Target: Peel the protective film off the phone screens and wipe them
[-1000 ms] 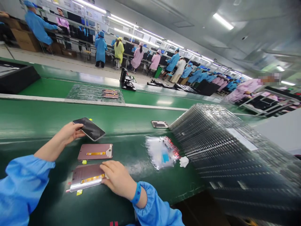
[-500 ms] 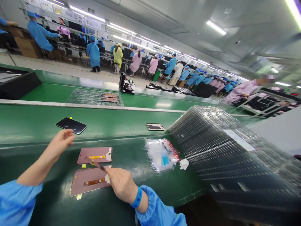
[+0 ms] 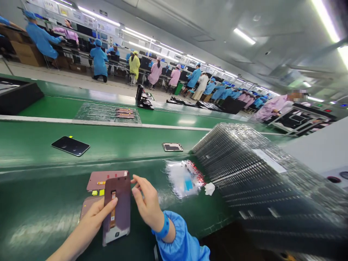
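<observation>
My left hand [image 3: 94,217] grips a phone screen panel [image 3: 123,203] by its left side, thumb on its face. The panel's brownish-purple back is turned up, with an orange flex cable and a pale strip at the near end. My right hand [image 3: 146,199] is beside the panel's upper right edge, fingers apart; whether a fingertip touches the edge I cannot tell. Behind the held panel lie two similar panels, a far one [image 3: 95,178] and a near one [image 3: 86,207], both partly covered. Yellow tabs [image 3: 95,193] stick out between them.
A black phone screen [image 3: 71,145] and a pale-backed phone part [image 3: 173,146] lie on the green belt [image 3: 127,141]. To the right are clear plastic bags [image 3: 181,177], a crumpled white scrap [image 3: 209,188] and a tall stack of clear trays [image 3: 239,174]. Co-workers sit and stand beyond.
The panel has passed from my right hand to my left and now shows its back. My right hand has let go. The black screen and pale-backed part sit further left in view.
</observation>
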{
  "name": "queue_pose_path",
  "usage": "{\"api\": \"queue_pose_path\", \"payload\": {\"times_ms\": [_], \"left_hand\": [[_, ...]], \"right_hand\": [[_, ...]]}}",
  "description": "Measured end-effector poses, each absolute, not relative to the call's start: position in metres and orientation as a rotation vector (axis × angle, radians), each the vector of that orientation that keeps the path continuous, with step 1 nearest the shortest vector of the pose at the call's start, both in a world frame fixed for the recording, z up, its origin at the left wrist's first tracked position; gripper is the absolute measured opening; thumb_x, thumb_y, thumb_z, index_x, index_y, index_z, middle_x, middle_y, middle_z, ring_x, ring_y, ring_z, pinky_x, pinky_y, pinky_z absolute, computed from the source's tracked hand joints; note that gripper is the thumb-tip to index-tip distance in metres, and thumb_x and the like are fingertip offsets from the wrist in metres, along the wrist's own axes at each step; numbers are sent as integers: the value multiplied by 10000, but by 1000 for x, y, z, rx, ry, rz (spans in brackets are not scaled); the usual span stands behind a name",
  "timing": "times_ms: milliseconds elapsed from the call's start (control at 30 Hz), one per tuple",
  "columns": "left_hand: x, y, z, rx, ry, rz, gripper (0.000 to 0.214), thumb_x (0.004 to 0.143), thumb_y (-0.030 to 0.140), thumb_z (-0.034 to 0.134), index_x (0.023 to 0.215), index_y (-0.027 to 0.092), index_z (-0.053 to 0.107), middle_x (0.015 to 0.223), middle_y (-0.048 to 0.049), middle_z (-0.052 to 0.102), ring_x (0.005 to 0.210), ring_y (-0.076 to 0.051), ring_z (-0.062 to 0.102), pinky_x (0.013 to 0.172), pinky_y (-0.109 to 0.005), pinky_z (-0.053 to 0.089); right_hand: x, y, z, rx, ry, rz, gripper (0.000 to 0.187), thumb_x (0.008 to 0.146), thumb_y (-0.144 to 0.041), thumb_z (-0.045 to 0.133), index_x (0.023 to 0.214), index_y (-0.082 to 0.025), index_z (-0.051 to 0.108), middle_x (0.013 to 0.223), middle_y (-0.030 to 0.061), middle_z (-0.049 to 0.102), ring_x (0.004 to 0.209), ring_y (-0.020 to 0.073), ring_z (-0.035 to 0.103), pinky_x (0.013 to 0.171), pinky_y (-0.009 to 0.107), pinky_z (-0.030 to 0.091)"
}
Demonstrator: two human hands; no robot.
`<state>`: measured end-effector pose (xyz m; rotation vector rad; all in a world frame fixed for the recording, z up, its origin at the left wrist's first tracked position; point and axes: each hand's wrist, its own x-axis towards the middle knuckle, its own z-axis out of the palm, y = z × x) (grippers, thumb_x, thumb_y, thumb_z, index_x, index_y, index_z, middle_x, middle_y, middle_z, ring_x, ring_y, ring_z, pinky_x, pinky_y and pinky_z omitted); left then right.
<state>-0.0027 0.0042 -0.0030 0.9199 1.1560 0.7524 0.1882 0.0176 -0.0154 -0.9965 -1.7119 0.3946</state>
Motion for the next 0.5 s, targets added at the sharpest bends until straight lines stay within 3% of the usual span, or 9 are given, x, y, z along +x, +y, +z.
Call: {"api": "queue_pose_path", "payload": {"times_ms": [100,167,300,433,500], "left_hand": [[-4,1,-7,1134,1125,674,528,769,661,681,1017,203,771,833,-37,728,825,-241,661,830,-299,545],[-2,-1,-12,1199,1119,673,541,799,668,639,1077,220,756,857,-38,728,867,-249,654,850,-304,537],[3,4,-18,1190,1129,712,576,780,677,644,1118,219,731,934,-55,736,958,-280,649,945,-354,513],[3,12,-20,1177,1186,790,599,710,684,689,1062,203,740,1129,-85,722,1098,-321,613,1024,-379,460],[2,12,-21,1192,1161,757,559,710,658,698,1040,210,745,1115,-76,726,1091,-316,612,1031,-377,449]], "right_hand": [[195,29,-18,-998,-1643,463,256,1034,-301,482,1159,-200,681,1042,72,733,929,173,705,792,286,599],[194,32,-22,-1000,-1670,207,186,1000,-229,545,1068,-200,716,1072,87,729,914,186,699,786,310,596],[185,20,-22,-887,-1780,-365,259,914,-60,602,1147,-152,671,1128,128,734,889,218,670,717,361,559],[179,3,-11,-714,-1866,-1,142,960,-139,557,1015,-182,681,1106,78,739,919,195,658,765,372,528],[179,3,-8,-760,-1763,277,172,988,-217,537,936,-202,700,1124,73,720,966,190,648,828,369,534]]}}
